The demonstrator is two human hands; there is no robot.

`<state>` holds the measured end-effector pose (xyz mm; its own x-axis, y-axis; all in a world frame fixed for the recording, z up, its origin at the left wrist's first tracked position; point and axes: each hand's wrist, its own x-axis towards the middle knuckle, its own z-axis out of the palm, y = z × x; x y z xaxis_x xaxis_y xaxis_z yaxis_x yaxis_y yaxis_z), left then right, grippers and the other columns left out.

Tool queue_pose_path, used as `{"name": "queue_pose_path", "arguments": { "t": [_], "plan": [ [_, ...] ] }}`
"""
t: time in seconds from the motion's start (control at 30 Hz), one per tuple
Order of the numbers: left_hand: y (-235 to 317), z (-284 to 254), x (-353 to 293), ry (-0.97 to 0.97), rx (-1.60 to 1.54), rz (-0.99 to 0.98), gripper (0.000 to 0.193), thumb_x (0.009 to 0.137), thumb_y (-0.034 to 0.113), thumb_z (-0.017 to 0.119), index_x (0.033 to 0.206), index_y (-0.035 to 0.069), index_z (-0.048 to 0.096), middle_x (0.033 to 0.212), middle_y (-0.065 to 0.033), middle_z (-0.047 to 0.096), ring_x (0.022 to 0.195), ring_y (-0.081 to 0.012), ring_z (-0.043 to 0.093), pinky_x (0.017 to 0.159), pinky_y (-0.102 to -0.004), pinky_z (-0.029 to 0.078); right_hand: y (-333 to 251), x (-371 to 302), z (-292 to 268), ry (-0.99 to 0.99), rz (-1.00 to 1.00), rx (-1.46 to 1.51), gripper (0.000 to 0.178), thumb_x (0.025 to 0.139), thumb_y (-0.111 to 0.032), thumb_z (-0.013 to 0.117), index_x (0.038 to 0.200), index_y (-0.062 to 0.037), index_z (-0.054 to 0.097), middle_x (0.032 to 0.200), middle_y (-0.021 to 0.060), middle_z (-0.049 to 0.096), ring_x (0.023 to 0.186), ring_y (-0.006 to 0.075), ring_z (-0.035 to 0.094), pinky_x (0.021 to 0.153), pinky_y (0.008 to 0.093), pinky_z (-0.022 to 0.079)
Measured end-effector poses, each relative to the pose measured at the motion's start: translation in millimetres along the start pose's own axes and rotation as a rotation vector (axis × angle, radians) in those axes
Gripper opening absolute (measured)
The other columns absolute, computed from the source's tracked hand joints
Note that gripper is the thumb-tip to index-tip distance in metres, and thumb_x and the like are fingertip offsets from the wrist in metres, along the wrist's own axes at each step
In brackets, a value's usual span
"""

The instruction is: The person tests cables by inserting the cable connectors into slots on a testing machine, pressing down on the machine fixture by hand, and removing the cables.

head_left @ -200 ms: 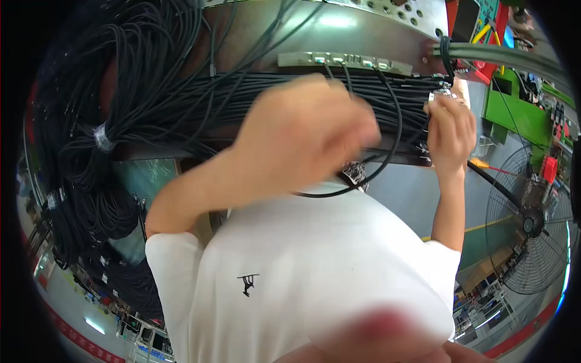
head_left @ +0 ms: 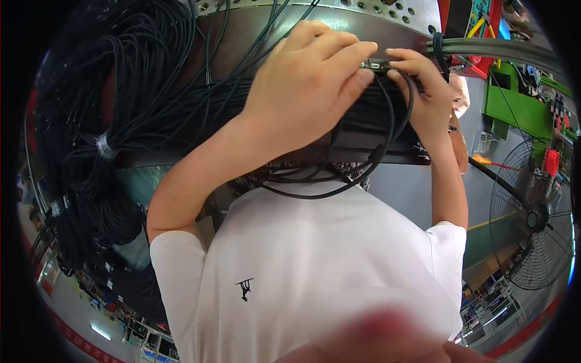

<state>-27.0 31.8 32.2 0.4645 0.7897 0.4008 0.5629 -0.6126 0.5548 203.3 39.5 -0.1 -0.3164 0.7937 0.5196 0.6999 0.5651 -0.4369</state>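
Note:
My left hand [head_left: 315, 78] reaches over the bench, thumb and index finger closed about a narrow metal strip with sockets [head_left: 379, 65]. Opposite it, my right hand [head_left: 426, 91] has its fingertips closed at the strip's right part, where a black cable [head_left: 407, 103] runs into them. The plug ends are hidden by my fingers. Cables hang from the strip and loop down in front of my white shirt. Under my left hand lies a thick row of black cables [head_left: 236, 91], partly covered.
A large bundle of black cables [head_left: 139, 66], bound with a clear tie [head_left: 104, 145], fills the left side. A perforated metal plate [head_left: 399, 15] lies at the back. To the right are a metal rail [head_left: 496, 48], a green machine frame [head_left: 520, 109] and a standing fan [head_left: 532, 221].
My left hand, blurred before, has moved up and right to the strip. My right hand has moved left from the bench's right end to meet it. More cable loops now show below.

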Motion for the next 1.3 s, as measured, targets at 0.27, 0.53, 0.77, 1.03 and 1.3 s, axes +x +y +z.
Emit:
{"name": "queue_pose_path", "arguments": {
  "t": [0.27,0.53,0.77,1.03,1.3],
  "plan": [
    [28,15,-28,-0.240,-0.305,0.019,0.068,0.097,0.053,0.037,0.135,-0.003,0.045,0.140,-0.0202,0.045,0.134,-0.0374,0.038,0.111,-0.0520,0.026,-1,0,12,-0.198,0.305,0.391,0.018,0.081,0.010,0.059,0.095,-0.0001,0.061,0.100,0.0117,0.068,0.088,0.0257,0.067,0.078,0.0313,0.052],
    [36,-13,-59,-0.381,-0.731,-0.025,0.071,0.098,0.055,0.036,0.134,-0.005,0.047,0.139,-0.0255,0.046,0.128,-0.0397,0.047,0.106,-0.0468,0.037,1,12,12,-0.260,0.135,0.239,0.016,0.078,0.011,0.061,0.091,0.0014,0.058,0.094,0.0104,0.066,0.082,0.0284,0.064,0.070,0.0344,0.052],
    [-43,-46,-11,-0.059,-0.655,-0.324,0.048,0.101,0.037,0.042,0.118,-0.003,0.062,0.116,-0.0149,0.065,0.108,-0.0209,0.061,0.094,-0.0320,0.047,17,28,-5,-0.610,0.362,0.490,0.015,0.085,0.007,0.059,0.098,0.0014,0.059,0.111,0.0078,0.063,0.100,0.0159,0.062,0.089,0.0297,0.049],
    [-93,7,100,-0.237,-1.463,-0.903,0.054,0.105,0.039,0.027,0.122,-0.007,0.049,0.109,-0.0243,0.063,0.098,-0.0262,0.065,0.081,-0.0344,0.055,110,163,62,-0.221,0.239,-0.310,0.032,0.091,-0.016,0.061,0.119,-0.0009,0.060,0.111,0.0121,0.065,0.105,0.0177,0.061,0.093,0.0310,0.046],
    [-89,-16,83,-0.130,-1.524,-0.888,0.047,0.104,0.039,0.036,0.119,-0.002,0.053,0.085,-0.0011,0.056,0.072,-0.0087,0.055,0.063,-0.0224,0.050,128,186,80,-0.385,0.352,-0.520,0.037,0.090,-0.024,0.064,0.119,-0.0010,0.061,0.107,0.0127,0.067,0.100,0.0178,0.062,0.089,0.0303,0.047]
  ]
}}
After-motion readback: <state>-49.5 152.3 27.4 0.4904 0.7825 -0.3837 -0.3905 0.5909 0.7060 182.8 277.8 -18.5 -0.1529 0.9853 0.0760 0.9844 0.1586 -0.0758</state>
